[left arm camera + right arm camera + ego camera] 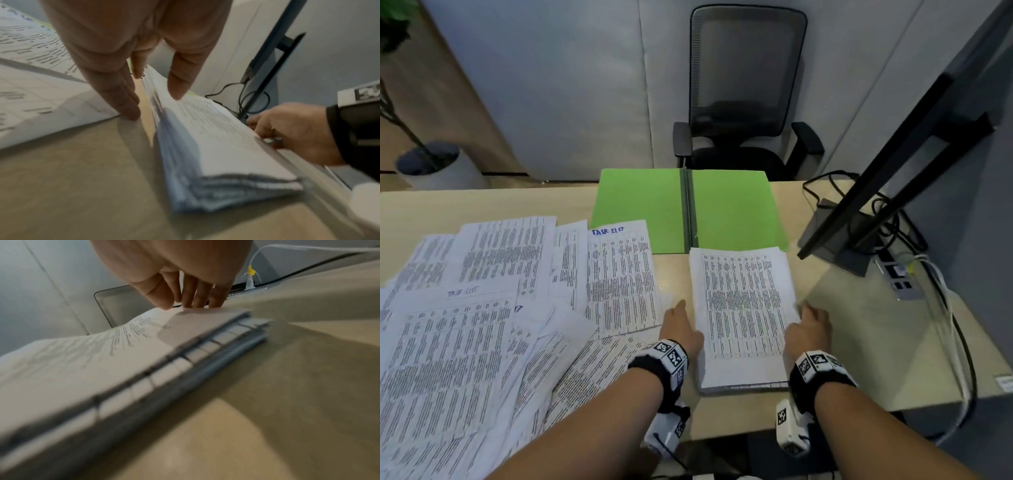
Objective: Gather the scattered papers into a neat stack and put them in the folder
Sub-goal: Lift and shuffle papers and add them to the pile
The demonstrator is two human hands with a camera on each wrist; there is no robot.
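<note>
A squared stack of printed papers (743,315) lies on the desk just in front of the open green folder (647,205). Several loose printed sheets (482,325) spread over the left of the desk. My left hand (683,322) lies along the stack's left edge with straight fingers (131,112) touching the desk and its thumb over the stack (205,138). My right hand (808,325) holds the stack's right edge (123,353), thumb on top and fingers (197,295) down the side.
A monitor on its stand (859,240) with cables and a power strip (900,277) fills the right of the desk (859,325). An office chair (746,85) stands behind the folder. A plant pot (431,168) sits far left.
</note>
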